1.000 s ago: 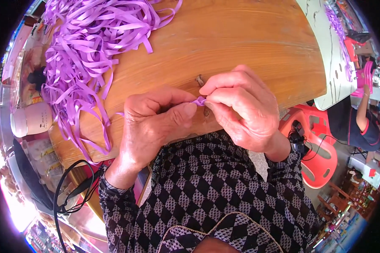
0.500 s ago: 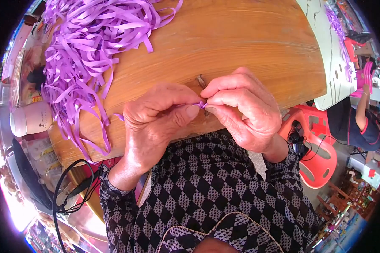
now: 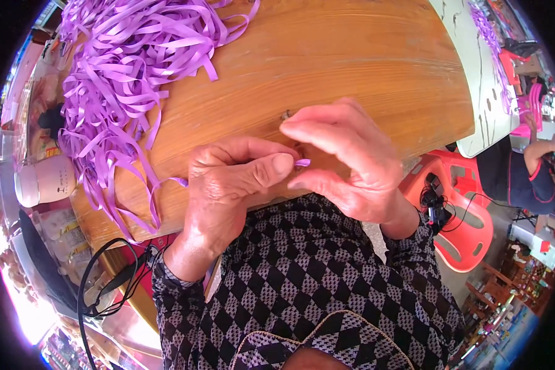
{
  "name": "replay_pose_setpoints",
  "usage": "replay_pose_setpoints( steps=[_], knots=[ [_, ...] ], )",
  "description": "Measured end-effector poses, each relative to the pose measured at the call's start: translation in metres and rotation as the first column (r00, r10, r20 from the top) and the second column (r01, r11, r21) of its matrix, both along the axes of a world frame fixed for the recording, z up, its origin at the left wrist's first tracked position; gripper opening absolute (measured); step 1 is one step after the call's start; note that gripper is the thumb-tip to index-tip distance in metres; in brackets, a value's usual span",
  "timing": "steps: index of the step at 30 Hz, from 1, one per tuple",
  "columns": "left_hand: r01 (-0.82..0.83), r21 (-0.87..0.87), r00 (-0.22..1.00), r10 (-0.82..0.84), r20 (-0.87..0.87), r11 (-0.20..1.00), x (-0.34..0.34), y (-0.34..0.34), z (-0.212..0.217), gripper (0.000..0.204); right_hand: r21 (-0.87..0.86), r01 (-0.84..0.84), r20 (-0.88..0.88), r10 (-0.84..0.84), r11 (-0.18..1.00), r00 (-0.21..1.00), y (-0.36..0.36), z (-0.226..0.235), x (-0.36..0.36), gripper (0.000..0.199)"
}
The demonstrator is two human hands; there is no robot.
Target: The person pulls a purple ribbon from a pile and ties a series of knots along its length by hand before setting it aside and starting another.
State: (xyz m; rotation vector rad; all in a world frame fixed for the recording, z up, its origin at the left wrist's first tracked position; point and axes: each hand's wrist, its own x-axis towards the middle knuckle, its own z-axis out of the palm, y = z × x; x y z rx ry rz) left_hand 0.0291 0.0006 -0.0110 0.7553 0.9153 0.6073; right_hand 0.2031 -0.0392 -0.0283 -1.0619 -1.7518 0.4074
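Observation:
Between the thumb and forefinger of my left hand (image 3: 228, 179) a purple ribbon (image 3: 303, 163) is pinched, its short end poking out past the fingertips. Close on the right, my right hand (image 3: 351, 163) has its thumb and fingers spread around that end without touching it. A strip of the same purple shows at the outer side of my left hand and trails toward a large heap of purple ribbons (image 3: 135, 55) on the left of the wooden table (image 3: 351, 55). The part inside my left fist is hidden.
A pale cup (image 3: 46, 179) stands left of the ribbons, with black cables (image 3: 114, 290) below it. To the right are a white marbled table (image 3: 468, 68) and a red plastic stool (image 3: 468, 240) with a black corded device (image 3: 436, 206). Another person (image 3: 524, 176) is farther right.
My right fingers have let go of the ribbon and opened, drawing slightly away. My left hand keeps its pinch, and the ribbon's end now shows free.

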Motion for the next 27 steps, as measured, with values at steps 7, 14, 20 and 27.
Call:
replay_pose_setpoints(
  steps=[7,14,20,27],
  knots=[
    [0.107,-0.046,0.994,-0.106,0.027,0.993,-0.004,0.003,0.005,0.018,0.033,-0.018,-0.025,0.019,0.999,0.999,0.002,-0.007,-0.001,0.027],
    [0.070,0.021,0.997,-0.069,-0.046,0.997,-0.003,0.002,0.001,0.015,-0.057,-0.091,-0.093,0.085,0.994,0.992,0.000,-0.007,0.004,0.026],
    [0.071,0.295,0.982,-0.014,-0.190,0.953,-0.003,-0.006,0.002,0.012,-0.222,-0.117,-0.245,0.061,0.968,0.968,-0.007,-0.002,0.002,0.031],
    [0.083,0.454,0.984,-0.002,-0.177,0.887,-0.003,-0.010,-0.002,0.011,-0.266,-0.071,-0.292,-0.010,0.961,0.956,-0.014,-0.008,-0.005,0.025]
  ],
)
